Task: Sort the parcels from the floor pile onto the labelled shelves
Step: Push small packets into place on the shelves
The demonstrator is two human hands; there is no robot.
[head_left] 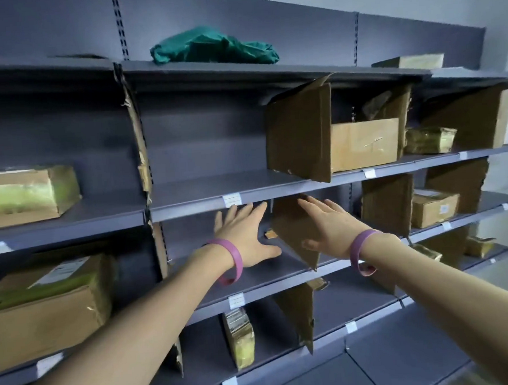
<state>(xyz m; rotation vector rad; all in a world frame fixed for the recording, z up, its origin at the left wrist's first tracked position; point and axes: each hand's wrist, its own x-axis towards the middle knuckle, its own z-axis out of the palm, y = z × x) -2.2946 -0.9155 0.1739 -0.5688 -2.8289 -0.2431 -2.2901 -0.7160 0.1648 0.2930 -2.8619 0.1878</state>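
Note:
Both my hands reach into the middle tier of the grey shelving [252, 277]. My left hand [245, 236] is spread flat with straight fingers and holds nothing. My right hand [327, 226] lies open against a brown cardboard divider [290, 230] that stands between two bays. A small brown parcel [270, 234] shows deep in the bay between my hands; most of it is hidden. White paper labels [231, 199] sit on the shelf edges, another label [236, 300] on the tier below. The floor pile is out of view.
Cardboard parcels fill nearby bays: a big box [364, 144] upper right, a taped box [24, 194] left, a large box [45, 309] lower left, a slim yellow-taped parcel [241, 337] below. A green cloth [214, 47] lies on the top shelf.

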